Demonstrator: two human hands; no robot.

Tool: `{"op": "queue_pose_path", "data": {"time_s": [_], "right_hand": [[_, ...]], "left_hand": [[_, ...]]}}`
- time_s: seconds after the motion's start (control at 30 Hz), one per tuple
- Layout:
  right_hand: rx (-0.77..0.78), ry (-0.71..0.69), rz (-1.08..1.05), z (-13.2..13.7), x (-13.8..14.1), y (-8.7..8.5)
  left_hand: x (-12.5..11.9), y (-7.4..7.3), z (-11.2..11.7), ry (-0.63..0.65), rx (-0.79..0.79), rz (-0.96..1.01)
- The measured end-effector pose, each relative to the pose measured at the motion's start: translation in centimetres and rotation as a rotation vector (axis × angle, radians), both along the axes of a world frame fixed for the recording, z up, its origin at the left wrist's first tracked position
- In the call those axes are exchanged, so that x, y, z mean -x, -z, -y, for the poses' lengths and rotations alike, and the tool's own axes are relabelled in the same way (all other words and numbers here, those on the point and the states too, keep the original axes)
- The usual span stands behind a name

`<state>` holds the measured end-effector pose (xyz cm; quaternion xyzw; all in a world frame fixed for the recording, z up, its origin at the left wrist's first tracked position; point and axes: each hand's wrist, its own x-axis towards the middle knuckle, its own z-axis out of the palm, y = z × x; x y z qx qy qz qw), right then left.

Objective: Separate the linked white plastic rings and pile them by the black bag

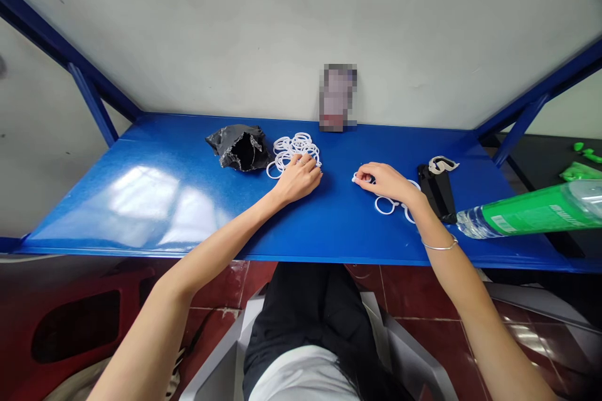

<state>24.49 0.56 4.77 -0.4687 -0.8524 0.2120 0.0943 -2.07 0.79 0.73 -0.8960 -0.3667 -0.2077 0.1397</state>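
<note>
A heap of several white plastic rings (294,149) lies on the blue table (188,200), toward the back. My left hand (301,178) rests at the near edge of that heap, fingers curled onto the rings. My right hand (383,180) is to the right, fingertips pinched together on a white ring (357,178). A few more linked white rings (386,205) lie on the table under and just near of this hand. A thin bangle circles my right wrist.
A crumpled black plastic bag (241,147) sits left of the heap. A black flat object (437,190) with a white clip (442,165) lies right of my right hand. A green-labelled water bottle (531,210) lies at the right edge. A blurred card leans on the wall.
</note>
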Motion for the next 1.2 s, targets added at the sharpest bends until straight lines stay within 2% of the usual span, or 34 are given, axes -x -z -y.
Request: {"op": "queue_pose_path", "data": {"time_s": [0.2, 0.43, 0.63, 0.8, 1.0, 1.2], "right_hand": [[-0.044, -0.003, -0.227, 0.3, 0.9, 0.0], [0.091, -0.044, -0.442, 1.5, 3.4, 1.0], [0.187, -0.029, -0.592, 1.7, 4.4, 2.2], [0.237, 0.004, -0.682, 1.6, 4.6, 2.4], [0.297, 0.025, -0.743, 1.6, 4.9, 2.5], [0.519, 0.008, -0.873, 1.5, 5.3, 2.9]], "left_hand": [[-0.3, -0.1, 0.5, 0.111, -0.008, 0.028], [-0.7, 0.2, 0.9, 0.179, 0.05, 0.143], [-1.1, 0.3, 1.2, 0.249, 0.21, 0.282], [-1.4, 0.6, 1.6, 0.253, 0.436, 0.559], [-2.0, -0.3, 2.3, 0.184, 0.898, 0.848], [-2.4, -0.8, 2.5, 0.246, 1.29, 1.053]]}}
